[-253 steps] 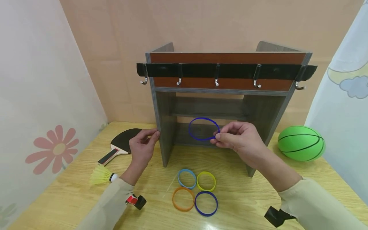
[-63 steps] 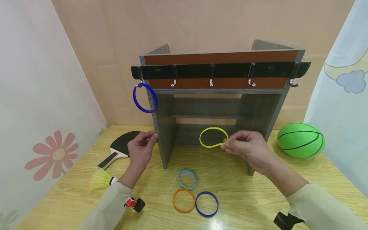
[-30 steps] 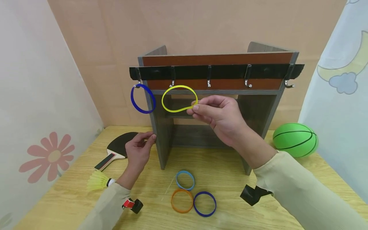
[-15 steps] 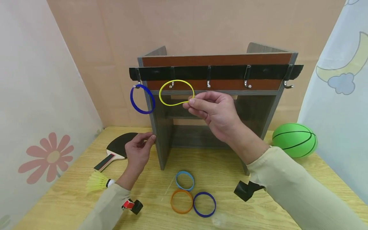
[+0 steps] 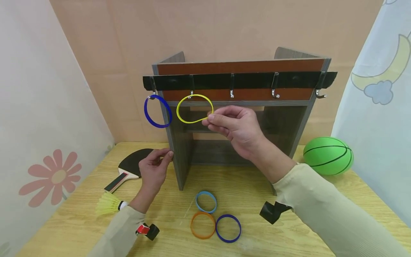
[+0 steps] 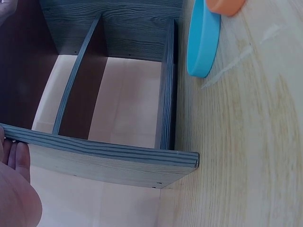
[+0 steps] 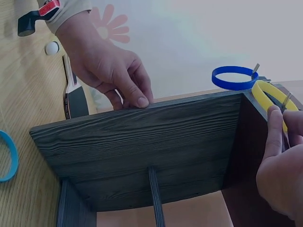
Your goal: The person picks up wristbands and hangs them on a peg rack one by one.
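Observation:
My right hand [image 5: 242, 130] pinches a yellow silicone wristband [image 5: 177, 112] between thumb and fingers. The band's top edge is right at the second hook [image 5: 191, 92] from the left, and in the right wrist view that hook shows within the loop. From the leftmost hook hangs a blue wristband [image 5: 146, 113]. My left hand [image 5: 154, 171] grips the front edge of the grey wooden rack's left side panel [image 5: 179, 167], thumb on the near side and fingers behind. On the table lie a light blue wristband [image 5: 197, 204], an orange wristband [image 5: 191, 228] and a dark blue wristband [image 5: 239, 232].
A black strip [image 5: 212, 81] with several metal hooks runs across the rack's front. Left of the rack lie a table tennis bat [image 5: 133, 162] and a yellow shuttlecock [image 5: 108, 203]. A green ball [image 5: 328, 156] sits to the right. Printed cloth walls surround the table.
The blue wristband, earlier in my right hand, now hangs on the leftmost hook. My right hand has lifted the yellow wristband from the table to the second hook and just lowered it slightly.

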`<state>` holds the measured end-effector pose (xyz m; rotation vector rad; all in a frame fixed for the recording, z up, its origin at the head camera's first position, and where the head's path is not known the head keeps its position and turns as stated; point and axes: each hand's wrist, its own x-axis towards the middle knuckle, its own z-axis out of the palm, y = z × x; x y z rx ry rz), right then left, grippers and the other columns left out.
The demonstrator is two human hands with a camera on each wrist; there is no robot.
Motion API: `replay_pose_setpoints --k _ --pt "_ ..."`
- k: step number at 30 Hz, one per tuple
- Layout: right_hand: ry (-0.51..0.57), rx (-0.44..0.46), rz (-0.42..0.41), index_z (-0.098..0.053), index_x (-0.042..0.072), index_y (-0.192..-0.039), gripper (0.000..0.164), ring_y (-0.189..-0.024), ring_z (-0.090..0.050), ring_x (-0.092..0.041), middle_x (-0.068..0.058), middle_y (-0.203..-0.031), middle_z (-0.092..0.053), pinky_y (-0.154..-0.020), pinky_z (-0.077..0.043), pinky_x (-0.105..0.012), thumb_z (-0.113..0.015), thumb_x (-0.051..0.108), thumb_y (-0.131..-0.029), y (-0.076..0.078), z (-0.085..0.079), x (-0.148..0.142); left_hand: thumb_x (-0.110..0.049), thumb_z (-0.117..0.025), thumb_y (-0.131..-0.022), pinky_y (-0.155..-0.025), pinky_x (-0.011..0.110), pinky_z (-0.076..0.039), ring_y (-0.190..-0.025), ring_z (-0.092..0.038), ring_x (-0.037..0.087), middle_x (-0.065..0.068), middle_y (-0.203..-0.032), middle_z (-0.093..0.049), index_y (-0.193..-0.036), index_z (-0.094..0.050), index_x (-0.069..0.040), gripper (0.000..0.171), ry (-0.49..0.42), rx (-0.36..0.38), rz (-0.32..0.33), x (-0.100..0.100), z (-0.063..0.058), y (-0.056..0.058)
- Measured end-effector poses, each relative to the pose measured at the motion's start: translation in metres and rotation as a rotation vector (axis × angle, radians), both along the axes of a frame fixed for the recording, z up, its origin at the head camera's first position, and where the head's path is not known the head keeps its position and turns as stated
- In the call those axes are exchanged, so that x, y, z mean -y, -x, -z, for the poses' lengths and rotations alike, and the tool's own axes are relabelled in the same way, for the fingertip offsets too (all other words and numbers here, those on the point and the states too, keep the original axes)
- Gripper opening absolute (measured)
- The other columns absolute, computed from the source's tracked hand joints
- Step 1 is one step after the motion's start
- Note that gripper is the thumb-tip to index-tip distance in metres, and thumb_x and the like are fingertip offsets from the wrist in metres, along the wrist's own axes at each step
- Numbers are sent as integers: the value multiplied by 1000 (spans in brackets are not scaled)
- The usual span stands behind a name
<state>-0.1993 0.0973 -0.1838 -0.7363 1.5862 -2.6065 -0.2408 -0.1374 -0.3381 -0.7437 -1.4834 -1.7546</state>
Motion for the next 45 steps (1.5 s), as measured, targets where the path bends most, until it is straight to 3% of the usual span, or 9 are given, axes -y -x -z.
replay_pose_setpoints --k 5,12,17,26,35,41,45 --pt "-25 12 21 -69 -1 -82 14 -77 -69 -26 -17 -83 -68 -78 -55 -34 -60 -11 -87 2 3 1 19 -62 -81 -66 22 -56 -70 -65 12 17 -80 -65 -90 -63 18 9 16 0 -13 0 1 0" --pt "-101 43 77 -67 -2 -87 3 -80 -69 -27 -16 -85 -68 -81 -54 -36 -67 -5 -85 1 8 -1 21 -61 -81 -66 22 -56 -69 -65 14 13 -79 -65 -89 -64 18 10 14 -17 -14 1 2 1" --pt "-169 60 100 -65 -4 -90 10 -85 -68 -28 -15 -86 -68 -84 -53 -40 -71 0 -83 -2 18 -9 19 -62 -81 -65 23 -56 -69 -65 14 13 -78 -65 -90 -65 17 9 25 -4 -27 1 3 2" --pt "-366 52 73 -67 -1 -88 6 -87 -67 -31 -15 -88 -68 -81 -54 -42 -70 0 -84 -12 57 -19 20 -61 -81 -66 22 -56 -70 -65 11 17 -79 -65 -90 -63 18 9 29 16 -48 2 2 1" --pt "-629 59 48 -67 -7 -89 18 -80 -66 -29 -15 -83 -68 -77 -55 -43 -75 7 -81 -26 97 -36 22 -60 -81 -66 20 -55 -69 -65 9 16 -78 -65 -89 -61 21 8 56 26 -63 -4 -14 -16" --pt "-728 102 2 -65 -5 -88 17 -81 -64 -33 -14 -82 -67 -72 -56 -41 -73 8 -81 -37 120 -49 24 -59 -80 -65 21 -55 -69 -65 11 17 -78 -64 -89 -61 20 10 43 18 -44 -1 -5 -7" --pt "-758 110 -25 -65 -4 -86 15 -74 -64 -28 -13 -79 -67 -66 -57 -38 -73 7 -81 -41 134 -57 19 -62 -81 -66 22 -56 -70 -65 11 19 -80 -64 -91 -63 18 10 40 27 -39 2 4 2"
